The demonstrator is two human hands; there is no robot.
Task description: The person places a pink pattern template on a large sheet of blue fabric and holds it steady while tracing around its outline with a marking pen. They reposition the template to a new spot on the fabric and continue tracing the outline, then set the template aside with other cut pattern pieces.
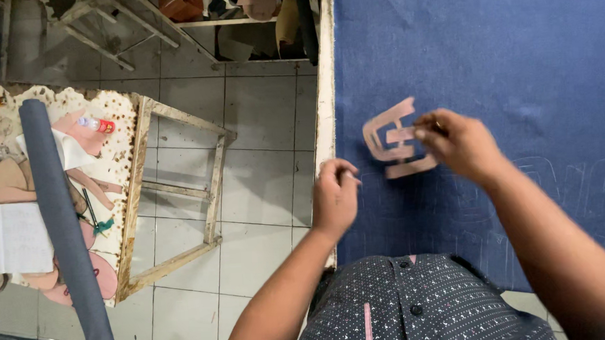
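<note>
A blue fabric sheet (pixel 489 50) covers the table on the right, with faint traced outlines near my right forearm. My right hand (pixel 458 142) pinches a pink cardboard pattern piece (pixel 389 139), a cut-out shape with bars, and holds it over the fabric. My left hand (pixel 334 196) hovers near the table's left edge with fingers curled around a small thin object that is too small to identify.
The table's pale wooden edge (pixel 325 107) runs top to bottom. Left of it is tiled floor (pixel 259 124), a wooden frame (pixel 179 190), and a stained side table (pixel 118 142) with a dark fabric roll (pixel 60 224), paper patterns and a small bottle (pixel 96 124).
</note>
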